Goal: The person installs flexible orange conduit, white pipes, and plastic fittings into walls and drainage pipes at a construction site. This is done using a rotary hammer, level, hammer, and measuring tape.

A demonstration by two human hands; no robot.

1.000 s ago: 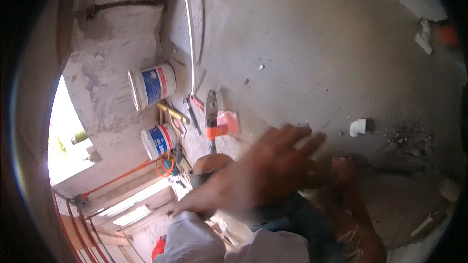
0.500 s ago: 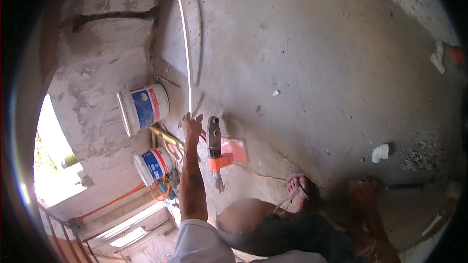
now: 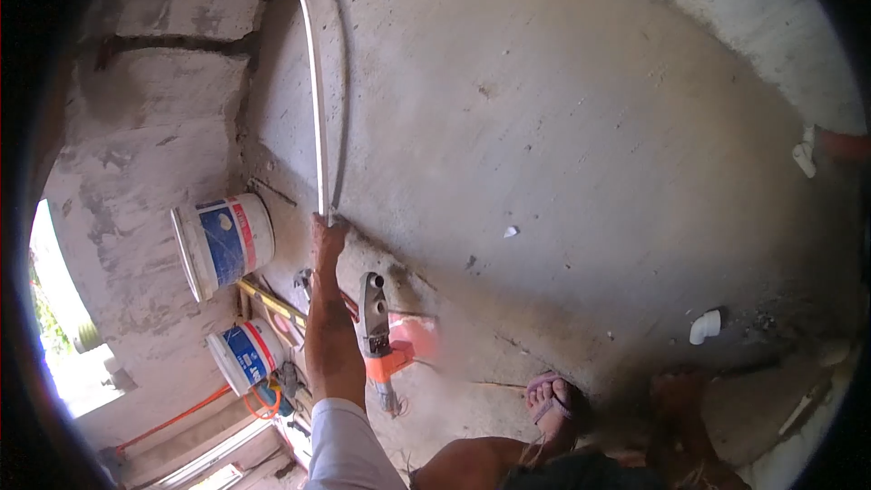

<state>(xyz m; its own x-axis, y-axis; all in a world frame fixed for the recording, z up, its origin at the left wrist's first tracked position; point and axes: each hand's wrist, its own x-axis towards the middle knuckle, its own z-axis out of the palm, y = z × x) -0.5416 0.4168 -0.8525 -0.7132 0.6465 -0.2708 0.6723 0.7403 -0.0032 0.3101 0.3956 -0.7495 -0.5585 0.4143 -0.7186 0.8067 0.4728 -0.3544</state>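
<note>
My left hand point(image 3: 325, 234) reaches far out from a white sleeve and closes on the near end of a long white pipe point(image 3: 316, 109). The pipe runs away over the concrete floor point(image 3: 562, 127) and curves toward the wall at the top. Just right of my forearm lies a grey and orange hand tool point(image 3: 374, 327) on a reddish sheet. My right hand is out of sight.
Two white and blue buckets point(image 3: 222, 245) point(image 3: 243, 354) stand left of my arm beside a yellow level point(image 3: 268, 304) and small tools. A white elbow fitting point(image 3: 703, 327) lies at the right. My foot in a sandal point(image 3: 553, 399) is at the bottom. An orange hose point(image 3: 181, 417) runs at lower left.
My hand swept from close to the camera out to the floor, then moved up from beside the tool to the pipe's end and closed on it. The view shifted downward.
</note>
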